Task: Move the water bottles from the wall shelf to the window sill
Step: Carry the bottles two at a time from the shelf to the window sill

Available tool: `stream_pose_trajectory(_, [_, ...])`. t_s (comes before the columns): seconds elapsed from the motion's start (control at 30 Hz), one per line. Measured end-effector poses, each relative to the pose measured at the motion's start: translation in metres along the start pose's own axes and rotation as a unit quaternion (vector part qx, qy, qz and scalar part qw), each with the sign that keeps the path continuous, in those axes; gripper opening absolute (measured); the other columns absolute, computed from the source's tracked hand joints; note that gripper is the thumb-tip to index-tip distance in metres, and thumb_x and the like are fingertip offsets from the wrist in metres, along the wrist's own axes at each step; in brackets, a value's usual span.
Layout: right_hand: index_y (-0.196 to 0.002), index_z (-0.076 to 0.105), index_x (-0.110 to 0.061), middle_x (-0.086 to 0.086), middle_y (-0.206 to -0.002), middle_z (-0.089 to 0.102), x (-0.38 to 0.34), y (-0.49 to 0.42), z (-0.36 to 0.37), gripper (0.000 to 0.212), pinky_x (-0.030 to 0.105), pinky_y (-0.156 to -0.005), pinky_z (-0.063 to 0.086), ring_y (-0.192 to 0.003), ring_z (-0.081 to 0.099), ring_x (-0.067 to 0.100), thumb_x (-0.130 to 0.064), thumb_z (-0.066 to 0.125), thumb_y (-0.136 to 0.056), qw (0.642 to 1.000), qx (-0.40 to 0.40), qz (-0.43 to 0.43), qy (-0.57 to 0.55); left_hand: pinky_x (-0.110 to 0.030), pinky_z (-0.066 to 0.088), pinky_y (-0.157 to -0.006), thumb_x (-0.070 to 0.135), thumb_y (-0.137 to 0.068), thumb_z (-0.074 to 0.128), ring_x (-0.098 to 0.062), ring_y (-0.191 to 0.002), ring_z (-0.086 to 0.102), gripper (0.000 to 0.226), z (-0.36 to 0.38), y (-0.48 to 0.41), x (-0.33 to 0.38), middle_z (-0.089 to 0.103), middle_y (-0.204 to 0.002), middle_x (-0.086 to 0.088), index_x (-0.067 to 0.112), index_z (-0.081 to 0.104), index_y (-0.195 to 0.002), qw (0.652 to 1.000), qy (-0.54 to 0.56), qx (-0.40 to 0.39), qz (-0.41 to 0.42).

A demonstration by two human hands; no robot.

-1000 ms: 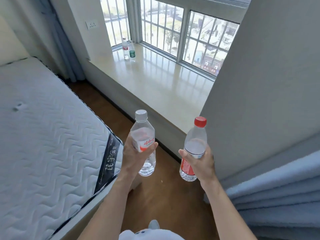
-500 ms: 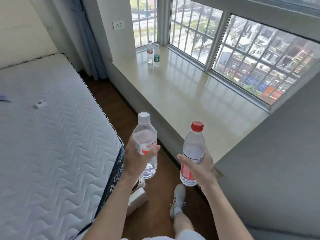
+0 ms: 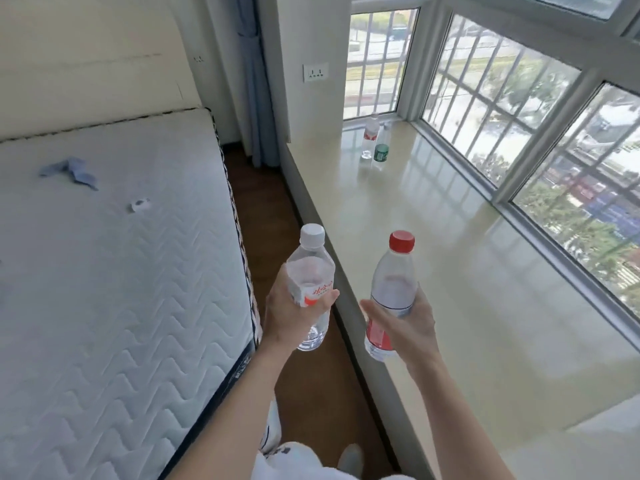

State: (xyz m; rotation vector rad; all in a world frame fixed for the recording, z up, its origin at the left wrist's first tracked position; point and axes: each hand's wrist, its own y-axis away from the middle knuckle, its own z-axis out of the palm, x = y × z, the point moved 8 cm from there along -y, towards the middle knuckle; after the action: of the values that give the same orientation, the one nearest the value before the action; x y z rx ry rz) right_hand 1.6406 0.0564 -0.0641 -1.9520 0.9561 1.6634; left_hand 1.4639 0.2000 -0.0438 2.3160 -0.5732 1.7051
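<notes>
My left hand [image 3: 289, 313] grips a clear water bottle with a white cap [image 3: 311, 261] above the wooden floor, just left of the sill's edge. In my right hand [image 3: 410, 323] I hold a second bottle with a red cap and red label [image 3: 394, 275], upright over the near part of the cream window sill [image 3: 485, 289]. At the sill's far end two more bottles stand side by side: one with a red label [image 3: 370, 135] and one with a green label [image 3: 381, 152].
A bare white mattress [image 3: 114, 271] fills the left, with a blue cloth [image 3: 71, 171] on it. A narrow strip of wooden floor [image 3: 273, 209] runs between bed and sill. Barred windows [image 3: 540, 133] line the sill's right side. A blue curtain [image 3: 258, 98] hangs at the far corner.
The view has swung left and moved forward along the sill; the grey wall at the right is gone. Both hands keep their bottles, and the right one is now over the sill.
</notes>
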Motion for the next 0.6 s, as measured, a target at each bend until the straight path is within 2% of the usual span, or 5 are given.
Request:
stream_pose_trajectory(0.1, [-0.104,0.06,-0.031,-0.001,-0.092,0.071,-0.005,-0.031,0.013,0.06,0.052,-0.081,0.06,-0.088,0.071,0.023,-0.055,0.086,-0.056,1.0,-0.018,0.0,-0.006,-0.017,0.052,-0.087,0.047,-0.069,0.084,0.01,-0.11,0.055,0.071,0.002,-0.024,-0.002,0.056,-0.115,0.024,0.043,0.041,-0.125,1.0,-0.007,0.017,-0.008])
stream_pose_trajectory(0.23, [-0.104,0.062,-0.033,-0.003,-0.093,0.072,-0.008,-0.072,0.042,0.058,0.053,-0.084,0.059,-0.09,0.071,0.021,-0.052,0.087,-0.055,0.998,-0.053,0.004,-0.02,-0.033,0.057,-0.092,0.051,-0.065,0.082,-0.004,-0.112,0.059,0.076,-0.005,-0.058,-0.017,0.06,-0.117,0.013,0.032,0.046,-0.129,0.999,0.008,0.047,-0.023])
stream_pose_trajectory(0.33, [-0.106,0.062,-0.032,-0.004,-0.095,0.072,-0.013,-0.099,0.072,0.06,0.052,-0.086,0.058,-0.092,0.071,0.019,-0.053,0.086,-0.055,0.996,-0.083,-0.003,-0.016,-0.036,0.056,-0.094,0.049,-0.067,0.081,-0.009,-0.114,0.059,0.076,-0.016,-0.086,-0.025,0.061,-0.119,0.01,0.03,0.045,-0.131,0.997,0.011,0.068,-0.035])
stream_pose_trajectory(0.43, [-0.107,0.063,-0.031,-0.003,-0.095,0.072,-0.02,-0.132,0.101,0.058,0.053,-0.086,0.058,-0.092,0.071,0.021,-0.05,0.087,-0.057,0.994,-0.105,-0.012,-0.012,-0.033,0.055,-0.095,0.042,-0.069,0.083,-0.008,-0.112,0.06,0.074,-0.027,-0.124,-0.032,0.061,-0.118,0.008,0.025,0.047,-0.131,0.995,0.023,0.084,-0.038])
stream_pose_trajectory(0.6, [-0.107,0.062,-0.03,-0.003,-0.094,0.072,-0.039,-0.207,0.15,0.057,0.053,-0.084,0.059,-0.09,0.071,0.021,-0.051,0.086,-0.059,0.993,-0.114,-0.018,0.009,-0.028,0.056,-0.092,0.046,-0.065,0.08,-0.005,-0.11,0.06,0.073,-0.051,-0.204,-0.047,0.062,-0.116,0.011,0.028,0.049,-0.129,0.993,0.025,0.105,-0.046])
